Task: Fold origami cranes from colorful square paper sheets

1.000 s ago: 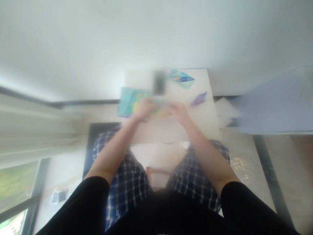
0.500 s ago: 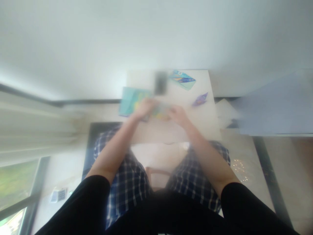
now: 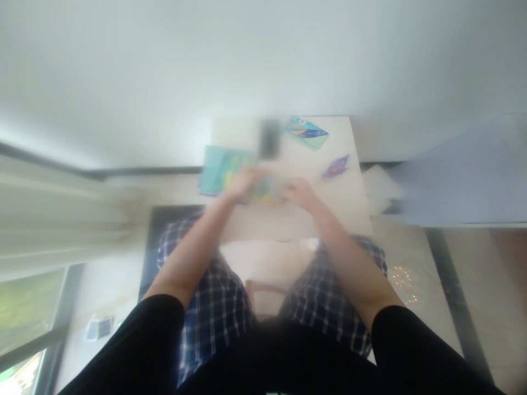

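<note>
A small teal and yellow patterned piece of paper (image 3: 267, 195) is between my hands, low over the white table; its outline is blurred. My left hand (image 3: 249, 179) has its fingers closed at the paper's left side. From the right, my right hand (image 3: 298, 192) pinches its other edge with bent fingers. Just left of my left hand lies a larger teal sheet or booklet (image 3: 218, 167) with yellow patterning, partly covered by my forearm. A purple folded paper piece (image 3: 336, 166) rests to the right of my right hand.
At the back of the white table (image 3: 349, 214) lie a dark rectangular object (image 3: 269, 140), too blurred to name, and a teal and blue printed packet (image 3: 308, 133). A wall rises behind the table. My knees are at its front edge; a pale panel (image 3: 473, 175) stands right.
Both hands stay nearly in place. The paper between them has shifted slightly, with more of its yellow lower edge showing. The things on the table have not moved.
</note>
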A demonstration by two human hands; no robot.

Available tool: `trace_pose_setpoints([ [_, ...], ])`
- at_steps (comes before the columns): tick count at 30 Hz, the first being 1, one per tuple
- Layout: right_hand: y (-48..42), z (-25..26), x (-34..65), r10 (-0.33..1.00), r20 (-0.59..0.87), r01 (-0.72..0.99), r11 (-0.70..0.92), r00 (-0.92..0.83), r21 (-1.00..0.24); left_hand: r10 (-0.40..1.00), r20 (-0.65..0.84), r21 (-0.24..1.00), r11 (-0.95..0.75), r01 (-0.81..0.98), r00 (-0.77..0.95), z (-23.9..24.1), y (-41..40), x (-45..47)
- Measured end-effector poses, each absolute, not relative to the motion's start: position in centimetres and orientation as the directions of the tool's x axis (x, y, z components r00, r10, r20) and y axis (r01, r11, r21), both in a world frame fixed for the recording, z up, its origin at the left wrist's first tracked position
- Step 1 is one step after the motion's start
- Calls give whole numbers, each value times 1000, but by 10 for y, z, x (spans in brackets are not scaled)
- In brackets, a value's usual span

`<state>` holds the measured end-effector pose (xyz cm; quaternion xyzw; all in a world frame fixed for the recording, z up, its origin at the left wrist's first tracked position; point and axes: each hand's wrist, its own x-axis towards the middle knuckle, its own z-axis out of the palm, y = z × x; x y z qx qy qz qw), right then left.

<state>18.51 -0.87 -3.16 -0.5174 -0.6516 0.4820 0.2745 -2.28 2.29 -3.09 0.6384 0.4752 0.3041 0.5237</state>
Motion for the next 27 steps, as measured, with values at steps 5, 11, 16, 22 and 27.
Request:
trace_pose_setpoints([
  [5, -10, -32, 182, 935, -94, 413, 59, -342, -909, 893, -109, 946, -42, 322, 437, -23, 17, -17],
  [11, -5, -27, 186, 988, 59, 480, 120, -141, -869, 955, -134, 932, 30, 361, 266, -24, 12, -8],
  [16, -2, -26, 191, 990, 144, 490, 132, -14, -862, 994, 108, 808, -90, 582, 4, -42, 10, 1],
  [22, -4, -33, 184, 990, 140, 480, 112, 23, -870, 944, 328, 720, -228, 655, -32, -48, 0, 8],
  [27, -5, -32, 183, 983, 169, 479, 111, 78, -871, 952, 300, 740, -190, 645, -64, -50, 0, 9],
])
